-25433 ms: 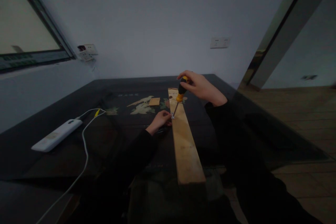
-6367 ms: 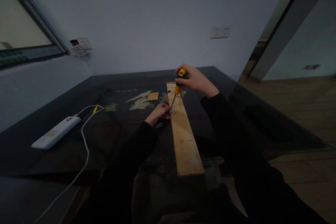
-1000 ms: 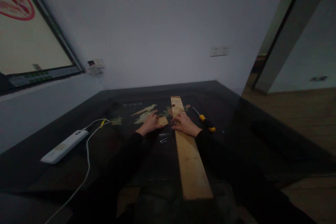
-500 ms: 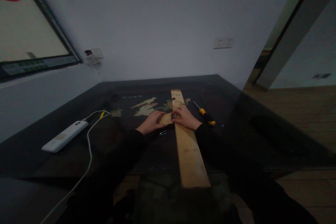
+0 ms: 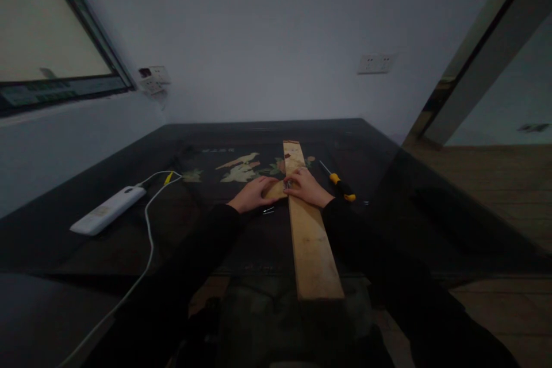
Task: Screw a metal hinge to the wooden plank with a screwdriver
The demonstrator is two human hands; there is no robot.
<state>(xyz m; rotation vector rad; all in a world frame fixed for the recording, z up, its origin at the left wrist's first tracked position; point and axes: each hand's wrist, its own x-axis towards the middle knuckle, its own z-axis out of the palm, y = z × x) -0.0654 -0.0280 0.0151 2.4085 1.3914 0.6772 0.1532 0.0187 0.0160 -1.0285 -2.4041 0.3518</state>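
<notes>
A long wooden board (image 5: 313, 241) lies lengthwise on the dark table, its near end reaching past the table's front edge. Against its left side sits a short wooden piece (image 5: 275, 189), which my left hand (image 5: 250, 195) grips between thumb and fingers. My right hand (image 5: 308, 188) rests over the board, fingertips pinched at a small metal part (image 5: 287, 184) where the two pieces meet; the fingers partly hide it. Several screws (image 5: 268, 210) lie just below my left hand. To the right of the board is a screwdriver (image 5: 342, 186) with a yellow and black handle.
A white power strip (image 5: 107, 211) stands on the left of the table (image 5: 181, 241), its white cable (image 5: 149, 230) running over the front edge. Small screws (image 5: 366, 203) lie right of the screwdriver. A wall (image 5: 259, 40) with sockets rises behind.
The view has tilted slightly, so everything sits a little higher in the picture. Both hands keep their places at the joint of the two wooden pieces, with only small finger shifts.
</notes>
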